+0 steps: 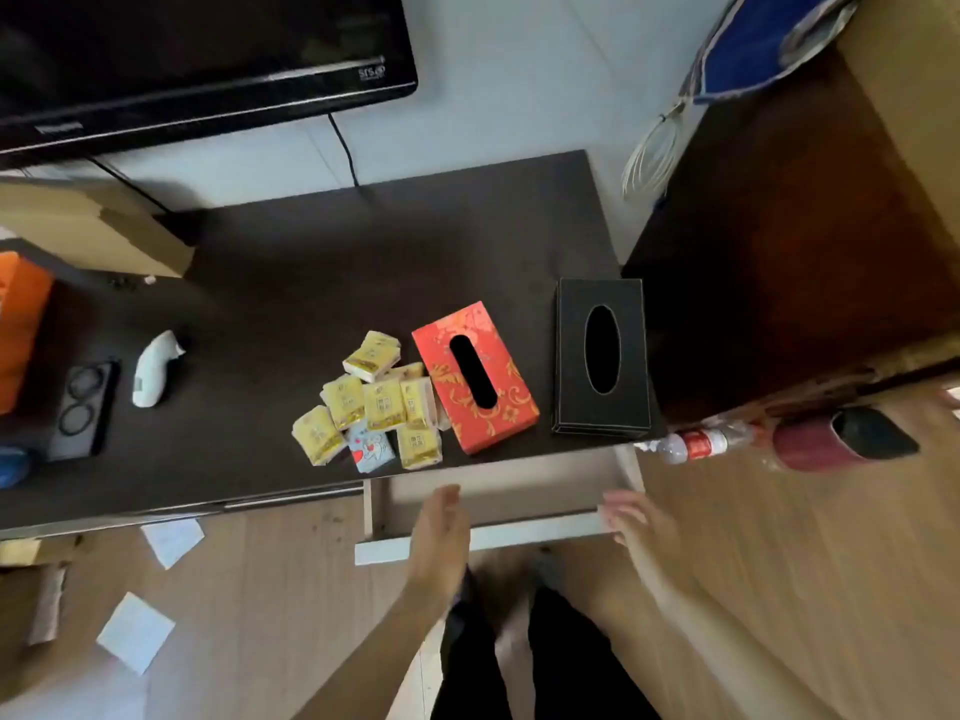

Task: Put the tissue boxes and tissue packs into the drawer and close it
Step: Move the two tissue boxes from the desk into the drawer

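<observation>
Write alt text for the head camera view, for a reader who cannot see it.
Two bare hands, left hand and right hand, reach over an open, empty-looking drawer beneath a dark tabletop. On it sit a red tissue box, a black tissue box and a pile of small tissue packs.

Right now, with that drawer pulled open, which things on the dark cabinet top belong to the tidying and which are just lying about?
For the job:
- red gold-patterned tissue box
- black leather-look tissue box
- pile of small yellow tissue packs
- open white drawer

Lying about:
- white handheld device
- black television
- orange box
</observation>
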Demonstrator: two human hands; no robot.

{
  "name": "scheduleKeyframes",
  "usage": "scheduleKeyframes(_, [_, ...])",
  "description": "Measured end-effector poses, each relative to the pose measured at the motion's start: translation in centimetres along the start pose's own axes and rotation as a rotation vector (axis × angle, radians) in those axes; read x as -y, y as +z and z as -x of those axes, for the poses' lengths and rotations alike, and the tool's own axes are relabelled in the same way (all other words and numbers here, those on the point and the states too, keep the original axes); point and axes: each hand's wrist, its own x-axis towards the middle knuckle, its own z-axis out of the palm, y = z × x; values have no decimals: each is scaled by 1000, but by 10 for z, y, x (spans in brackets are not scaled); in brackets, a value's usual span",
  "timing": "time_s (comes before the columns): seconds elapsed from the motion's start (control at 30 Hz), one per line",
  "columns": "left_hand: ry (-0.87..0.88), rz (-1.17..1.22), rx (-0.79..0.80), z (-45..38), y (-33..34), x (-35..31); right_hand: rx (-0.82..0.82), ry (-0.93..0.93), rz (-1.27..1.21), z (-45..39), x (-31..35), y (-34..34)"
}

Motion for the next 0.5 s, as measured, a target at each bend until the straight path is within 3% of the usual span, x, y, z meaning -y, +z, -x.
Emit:
scheduleKeyframes(0.1, [150, -34, -116, -36, 11, -50, -97, -204, 118, -40, 38, -7])
scheduleKeyframes(0.23, [32, -54, -178, -74, 22, -87, -257, -341, 138, -82, 79, -7])
scheduleKeyframes(0.33, [-106, -62, -220, -95, 32, -102, -319, -292, 235, -118, 97, -5])
scheduleKeyframes(0.5, [-117, -142, -314, -102, 47, -101, -150, -173, 306, -158, 102, 1])
